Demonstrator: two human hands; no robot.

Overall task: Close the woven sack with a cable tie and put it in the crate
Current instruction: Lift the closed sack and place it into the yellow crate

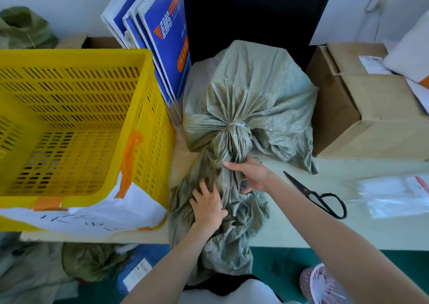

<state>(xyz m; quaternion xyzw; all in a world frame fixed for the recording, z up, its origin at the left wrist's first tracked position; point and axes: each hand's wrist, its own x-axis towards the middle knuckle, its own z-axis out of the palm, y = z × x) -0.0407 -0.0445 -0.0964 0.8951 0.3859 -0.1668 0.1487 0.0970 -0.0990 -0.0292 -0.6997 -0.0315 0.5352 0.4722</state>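
Left hand (pixel 207 207) and right hand (pixel 249 174) each grasp the loose neck of the grey-green woven sack (pixel 250 99), tied w/ white cable tie (pixel 237 125), on table beside yellow slotted plastic crate (pixel 76 122). Lift by body, not neck alone; clear crate rim.

The yellow crate (pixel 76 122) stands open-topped just left of the woven sack (pixel 246 99), with blue folders (pixel 162 41) leaning at its far right corner. Cardboard boxes (pixel 362 108) wall in the right. Scissors (pixel 318 197) lie on the surface (pixel 301 229) (blades toward the sack), pale surface bare around them.
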